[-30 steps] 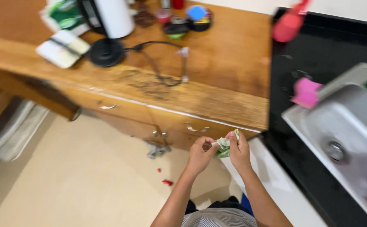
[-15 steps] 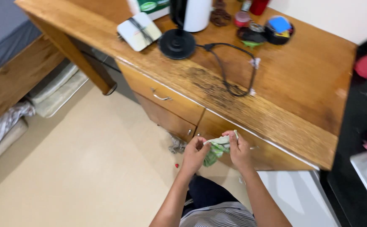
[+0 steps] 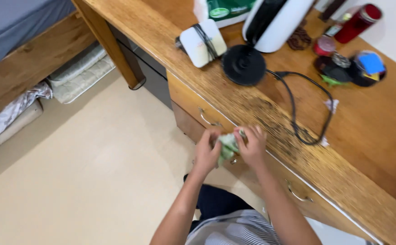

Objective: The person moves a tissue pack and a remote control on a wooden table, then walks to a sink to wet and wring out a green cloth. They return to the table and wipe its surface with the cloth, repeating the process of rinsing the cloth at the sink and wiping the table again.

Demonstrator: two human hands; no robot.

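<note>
Both my hands are raised together in front of the wooden desk's (image 3: pixel 352 149) drawer fronts. My left hand (image 3: pixel 206 152) and my right hand (image 3: pixel 253 146) pinch a small crumpled green and white cloth (image 3: pixel 227 146) between them. The cloth is bunched up and blurred, so its shape is hard to make out. My hands are just below the desk's front edge, near a metal drawer handle (image 3: pixel 205 119).
On the desk sit a white kettle (image 3: pixel 275 20) on a black round base (image 3: pixel 243 65) with a looping black cord (image 3: pixel 306 113), a white box wrapped in cable (image 3: pixel 202 43), a red bottle (image 3: pixel 357 22) and small containers. A bed frame (image 3: pixel 25 59) stands left over beige floor.
The view has swung left: the sink and black counter have left the picture and the bed has come in. My hands still knead the green cloth, now closer to the drawers.
</note>
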